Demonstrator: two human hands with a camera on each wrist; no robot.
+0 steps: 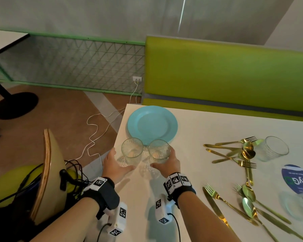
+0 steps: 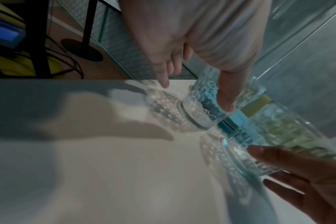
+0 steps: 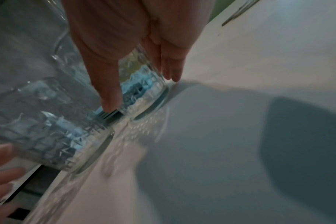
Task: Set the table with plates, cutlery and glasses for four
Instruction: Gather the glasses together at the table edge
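Note:
Two clear patterned glasses are held side by side near the white table's [image 1: 199, 130] left edge, just in front of a light blue plate [image 1: 152, 126]. My left hand [image 1: 121, 159] grips the left glass [image 1: 132, 151], thumb on its near side. My right hand [image 1: 163, 158] grips the right glass [image 1: 159, 151]. In the left wrist view my left hand [image 2: 196, 97] wraps the left glass [image 2: 201, 109], with the right glass [image 2: 278, 136] beside it. The right wrist view has my right hand [image 3: 142, 92] around the right glass [image 3: 144, 84]. Both glasses sit low; whether they touch the table I cannot tell.
A third glass [image 1: 273, 148] stands at the right beside a heap of gold cutlery [image 1: 241, 154]. More gold knives, forks and spoons [image 1: 243, 203] lie at the front right by a blue round sticker [image 1: 296, 179]. A green bench [image 1: 226, 72] runs behind the table; a wooden chair back [image 1: 47, 172] stands left.

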